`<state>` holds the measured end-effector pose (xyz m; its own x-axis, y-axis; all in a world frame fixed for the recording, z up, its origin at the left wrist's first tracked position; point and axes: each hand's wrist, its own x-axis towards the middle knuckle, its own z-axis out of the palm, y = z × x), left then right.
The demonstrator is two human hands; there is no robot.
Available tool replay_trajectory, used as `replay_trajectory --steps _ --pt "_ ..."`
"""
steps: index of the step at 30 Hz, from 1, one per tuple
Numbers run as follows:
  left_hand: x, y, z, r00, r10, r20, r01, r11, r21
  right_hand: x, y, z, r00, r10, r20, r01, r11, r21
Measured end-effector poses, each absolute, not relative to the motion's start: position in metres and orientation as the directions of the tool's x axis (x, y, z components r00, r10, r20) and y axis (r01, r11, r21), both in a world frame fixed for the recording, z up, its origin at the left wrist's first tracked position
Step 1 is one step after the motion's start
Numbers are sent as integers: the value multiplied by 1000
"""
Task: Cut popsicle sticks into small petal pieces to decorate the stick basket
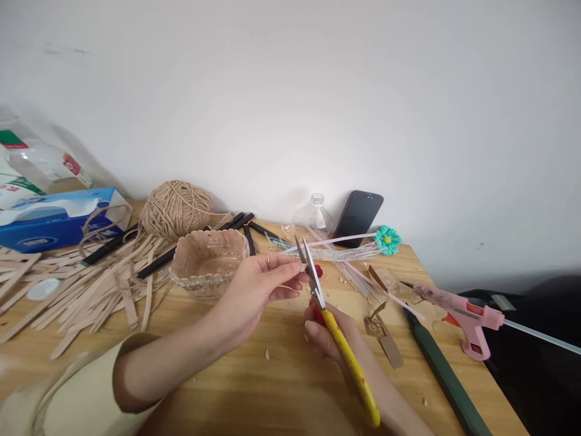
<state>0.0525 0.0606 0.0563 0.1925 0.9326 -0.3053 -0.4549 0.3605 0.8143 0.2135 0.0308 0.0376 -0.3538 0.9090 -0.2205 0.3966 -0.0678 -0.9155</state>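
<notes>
My right hand (338, 342) grips yellow-handled scissors (333, 330) with the blades open and pointing up and away. My left hand (258, 287) pinches something small at the blades, with thumb and fingers pressed together; I cannot make out what it holds. A ring shows on one finger. Just behind the blades lie thin glittery pipe cleaners (336, 253) and a pale glue stick (329, 241). A small bowl (207, 261) edged with wooden sticks and a sparkly trim sits to the left of my left hand.
Wooden craft sticks (77, 290) are strewn across the left of the wooden table (290, 387). A twine ball (177, 209), tissue box (54, 218), black pens (240, 221), phone (358, 217), cut bottle top (313, 215), teal flower (387, 239), pink glue gun (467, 318) and a dark green rod (445, 375) lie about.
</notes>
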Motion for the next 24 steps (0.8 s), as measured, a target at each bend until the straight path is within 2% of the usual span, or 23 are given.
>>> replay_trajectory --steps 15,19,22,24 --pt "51 62 58 187 939 -290 -398 342 851 213 34 38 -369 899 -236 426 -63 -903" --pt "44 64 63 159 946 -282 -201 310 929 217 35 38 -351 903 -247 451 -68 -890" --pt "32 53 60 135 946 -295 59 289 955 223 34 35 -327 922 -208 431 -50 -901" --pt "22 38 53 128 944 -303 257 264 930 228 33 32 -315 929 -192 419 -45 -907"
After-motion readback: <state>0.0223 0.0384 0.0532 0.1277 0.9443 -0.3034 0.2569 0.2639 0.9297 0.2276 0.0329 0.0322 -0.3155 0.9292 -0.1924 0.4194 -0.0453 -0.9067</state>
